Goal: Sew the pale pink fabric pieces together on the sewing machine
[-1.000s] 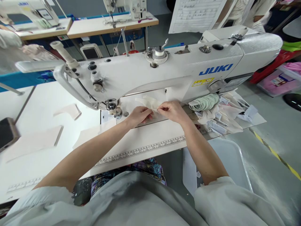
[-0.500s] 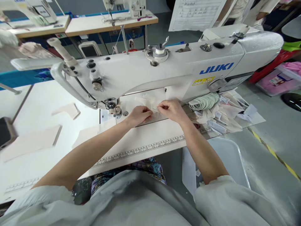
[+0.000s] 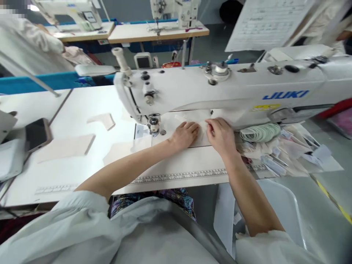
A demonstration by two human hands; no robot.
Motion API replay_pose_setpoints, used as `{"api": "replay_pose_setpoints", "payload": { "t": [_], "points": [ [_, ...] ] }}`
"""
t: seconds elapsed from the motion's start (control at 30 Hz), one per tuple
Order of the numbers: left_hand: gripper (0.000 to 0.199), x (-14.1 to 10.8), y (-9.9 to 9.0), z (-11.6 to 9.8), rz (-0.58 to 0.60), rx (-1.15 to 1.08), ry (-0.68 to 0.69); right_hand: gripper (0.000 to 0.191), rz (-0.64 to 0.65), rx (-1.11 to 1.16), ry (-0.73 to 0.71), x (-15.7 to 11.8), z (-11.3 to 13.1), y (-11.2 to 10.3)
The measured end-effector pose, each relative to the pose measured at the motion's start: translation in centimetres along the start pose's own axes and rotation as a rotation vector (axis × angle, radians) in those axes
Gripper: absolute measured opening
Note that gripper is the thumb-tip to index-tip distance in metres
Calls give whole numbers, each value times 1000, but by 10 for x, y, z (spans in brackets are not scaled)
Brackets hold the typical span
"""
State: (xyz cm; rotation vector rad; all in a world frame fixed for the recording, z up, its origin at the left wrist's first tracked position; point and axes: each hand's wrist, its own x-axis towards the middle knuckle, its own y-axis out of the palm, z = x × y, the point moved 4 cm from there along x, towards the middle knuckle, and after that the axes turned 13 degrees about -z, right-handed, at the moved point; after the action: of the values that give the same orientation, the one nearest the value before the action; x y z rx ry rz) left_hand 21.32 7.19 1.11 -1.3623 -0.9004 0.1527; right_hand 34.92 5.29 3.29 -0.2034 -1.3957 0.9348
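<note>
A person's left hand [image 3: 184,135] lies palm down, its fingers laid out nearly flat and close together, at one edge of a thin, cream-coloured piece of fabric [image 3: 202,132] on the white bed beneath a sewing machine's arm. The right hand [image 3: 220,134], fingers bent and thumb near the forefinger, rests at the fabric's opposite edge; whether it pinches the cloth cannot be told. Above stretches a white JUKI sewing machine [image 3: 198,90] with blue lettering, its needle end to the left of both hands. Beside the right wrist sits a looped bundle of pale green cord [image 3: 260,132], next to a loose heap of pale fabric scraps and printed labels [image 3: 288,148]. Along the front of the white worktop [image 3: 176,164] runs a black-marked printed ruler [image 3: 181,176]. Flat, pale pink cut pieces [image 3: 66,146] lie at left, near a dark-screened phone [image 3: 38,134]. Below the table's edge stands a light grey plastic bin [image 3: 283,201]. Across the aisle, another white sewing machine [image 3: 189,13] stands on a wood-edged table [image 3: 170,33].
</note>
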Motion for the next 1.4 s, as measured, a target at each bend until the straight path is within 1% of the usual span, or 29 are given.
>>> {"api": "replay_pose_setpoints", "payload": {
  "t": [0.07, 0.13, 0.23, 0.27, 0.33, 0.4, 0.43, 0.47, 0.5, 0.53, 0.57, 0.6, 0.63, 0.67, 0.7, 0.73, 0.77, 0.8, 0.83, 0.9, 0.97, 1.0, 1.03, 1.1, 1.17, 1.23, 1.3, 1.33, 1.4],
  "points": [
    [37, -3, 6, 4, -9, 29, -19, 30, -88, -5, -22, 3, 2, -11],
    [41, -6, 9, 5, -13, 51, -38, 28, -148, -5, -41, 8, 10, -29],
    [42, -7, 10, 6, -12, 50, -46, 22, -117, 65, -74, 16, 32, -66],
    [42, -6, 10, 6, -7, 35, -51, 21, -77, 108, -69, 18, 41, -80],
    [41, -4, 8, 6, 3, -12, -79, 18, 57, 204, -34, 22, 58, -101],
    [41, -3, 0, 4, 8, -56, -106, 19, 267, 319, -15, 23, 75, -113],
    [39, -4, -7, 2, -9, -106, -122, 20, 368, 386, -7, 22, 82, -115],
    [38, -6, -17, -1, -38, -181, -142, 22, 464, 450, 5, 20, 89, -114],
    [37, -11, -29, -3, -75, -318, -183, 23, 539, 507, 25, 19, 94, -112],
    [37, -18, -41, -5, -107, -519, -251, 24, 591, 553, 51, 17, 98, -107],
    [39, -29, -52, -5, -104, -744, -362, 24, 625, 582, 83, 14, 101, -101],
    [45, -42, -60, -6, -31, -980, -500, 23, 636, 595, 118, 12, 103, -93],
    [54, -58, -66, -9, 91, -1200, -627, 22, 633, 595, 150, 10, 106, -84],
    [61, -74, -72, -12, 198, -1364, -738, 22, 624, 583, 182, 8, 107, -74],
    [62, -92, -78, -12, 241, -1453, -835, 22, 610, 575, 211, 5, 110, -64],
    [57, -109, -83, -10, 255, -1467, -914, 22, 606, 563, 239, 3, 112, -54],
    [50, -125, -87, -6, 255, -1410, -955, 23, 606, 552, 261, -1, 115, -44],
    [44, -139, -91, -2, 242, -1291, -948, 23, 602, 544, 275, -4, 117, -34],
    [40, -151, -95, 2, 205, -1116, -902, 22, 599, 530, 280, -7, 120, -25],
    [35, -169, -105, 7, 93, -681, -739, 20, 587, 477, 250, -13, 126, -9],
    [30, -178, -115, 1, -37, -292, -545, 19, 587, 383, 196, -20, 131, 5],
    [29, -181, -118, -6, -85, -167, -445, 19, 586, 326, 175, -24, 132, 10],
    [30, -182, -120, -15, -121, -93, -345, 19, 575, 268, 161, -26, 132, 13],
    [33, -184, -117, -34, -156, -45, -169, 19, 527, 154, 143, -31, 132, 15],
    [39, -187, -110, -49, -141, -40, -79, 21, 447, 33, 124, -33, 129, 11],
    [45, -190, -102, -55, -104, -38, -70, 25, 339, -70, 94, -35, 126, 2],
    [47, -193, -96, -56, -79, -45, -82, 29, 242, -71, 37, -39, 126, -7],
    [47, -194, -95, -55, -77, -49, -84, 30, 221, -24, -5, -42, 128, -10],
    [48, -196, -96, -54, -80, -54, -85, 32, 241, 96, -93, -50, 135, -13]
  ]
}}
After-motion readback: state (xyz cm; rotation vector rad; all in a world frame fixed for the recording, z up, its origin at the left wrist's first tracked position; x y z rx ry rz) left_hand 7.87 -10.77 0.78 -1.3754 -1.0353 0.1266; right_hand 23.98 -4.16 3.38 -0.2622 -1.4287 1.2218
